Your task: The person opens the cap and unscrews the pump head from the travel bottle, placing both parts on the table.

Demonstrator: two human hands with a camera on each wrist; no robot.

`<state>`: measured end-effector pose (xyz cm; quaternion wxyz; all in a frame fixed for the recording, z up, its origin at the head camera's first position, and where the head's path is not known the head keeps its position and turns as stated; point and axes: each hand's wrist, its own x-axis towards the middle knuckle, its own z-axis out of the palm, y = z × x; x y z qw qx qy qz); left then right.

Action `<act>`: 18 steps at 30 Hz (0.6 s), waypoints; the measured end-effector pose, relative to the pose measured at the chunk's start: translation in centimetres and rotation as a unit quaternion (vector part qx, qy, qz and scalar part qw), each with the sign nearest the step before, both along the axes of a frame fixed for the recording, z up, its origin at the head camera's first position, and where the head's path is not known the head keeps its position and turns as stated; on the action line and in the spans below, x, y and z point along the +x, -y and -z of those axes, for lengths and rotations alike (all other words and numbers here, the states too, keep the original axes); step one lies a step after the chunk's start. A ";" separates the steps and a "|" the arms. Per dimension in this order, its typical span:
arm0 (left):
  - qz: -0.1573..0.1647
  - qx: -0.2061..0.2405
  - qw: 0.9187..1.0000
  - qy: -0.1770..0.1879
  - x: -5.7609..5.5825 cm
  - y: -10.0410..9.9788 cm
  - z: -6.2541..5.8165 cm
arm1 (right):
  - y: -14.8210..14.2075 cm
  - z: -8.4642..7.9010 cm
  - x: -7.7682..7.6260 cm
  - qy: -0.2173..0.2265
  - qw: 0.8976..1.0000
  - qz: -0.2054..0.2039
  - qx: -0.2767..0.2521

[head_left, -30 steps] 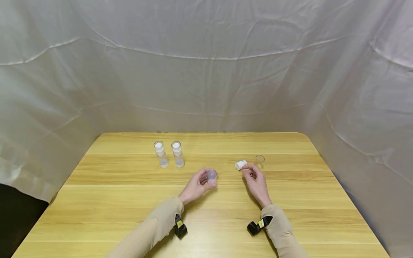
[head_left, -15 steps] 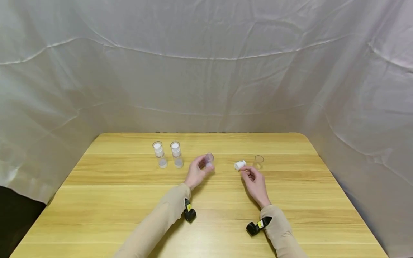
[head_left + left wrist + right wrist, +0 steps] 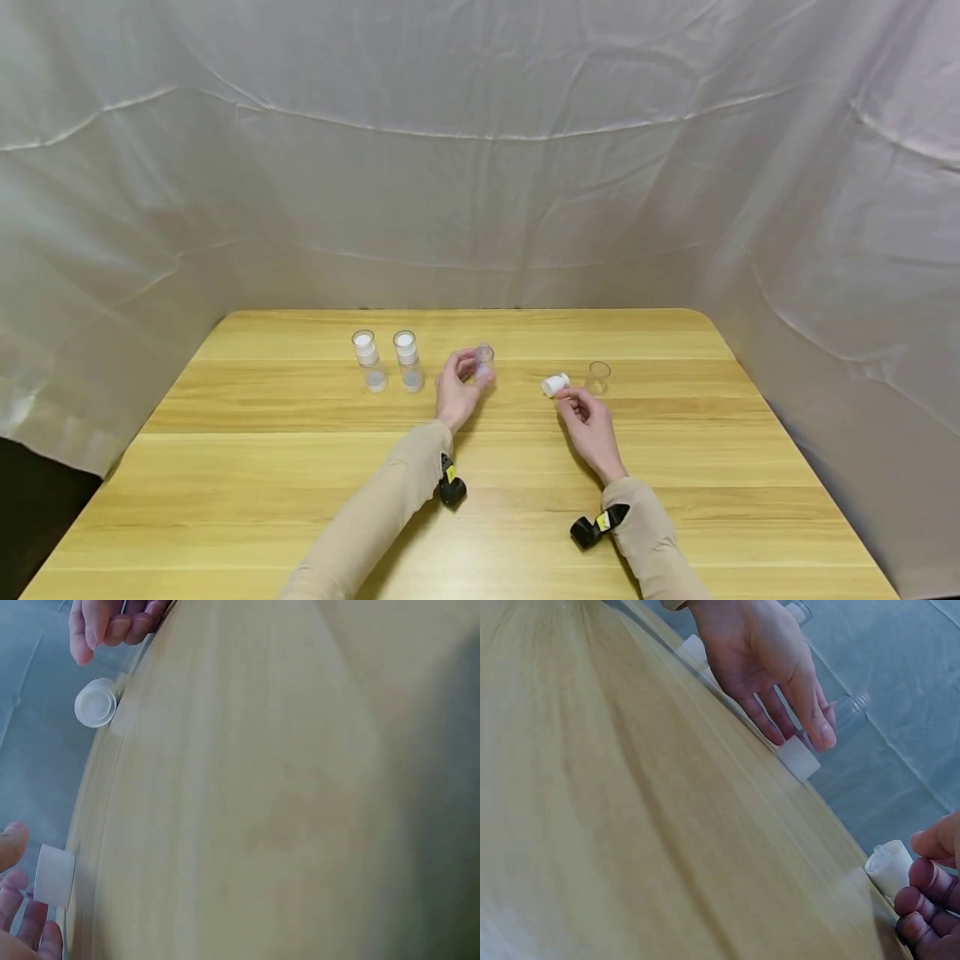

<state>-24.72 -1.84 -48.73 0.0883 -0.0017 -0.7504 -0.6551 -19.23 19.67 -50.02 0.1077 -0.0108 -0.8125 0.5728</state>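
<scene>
Forward toward the far edge of the bench (image 3: 517,517) has gone the left hand (image 3: 456,390), thumb and fingers curled round a clear container (image 3: 486,356), white end down, now just left of the bench's middle! Over by the right side, the right hand (image 3: 590,427) stays put, fingers loosely bent, gripping nothing, just beside a small white cap (image 3: 555,384) tipped on its side. Right of that stands a clear cup (image 3: 597,377). Toward the far left corner, one white-and-clear vial (image 3: 367,354) and a matching vial (image 3: 408,357) stand side by side, slightly apart.
</scene>
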 end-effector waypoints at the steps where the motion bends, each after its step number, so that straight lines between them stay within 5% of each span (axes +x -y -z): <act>1: -0.004 0.001 1.000 0.000 0.0 0.0 0.0 | 0.0 0.0 0.0 0.000 1.000 -0.001 0.000; 13: -0.008 -0.019 1.000 0.008 1.0 0.0 -0.5 | 0.0 0.1 0.3 -0.024 1.000 -0.013 0.011; 18: -0.007 -0.042 0.996 -0.082 2.6 0.7 -1.5 | -0.1 0.1 0.2 -0.024 0.999 -0.013 0.018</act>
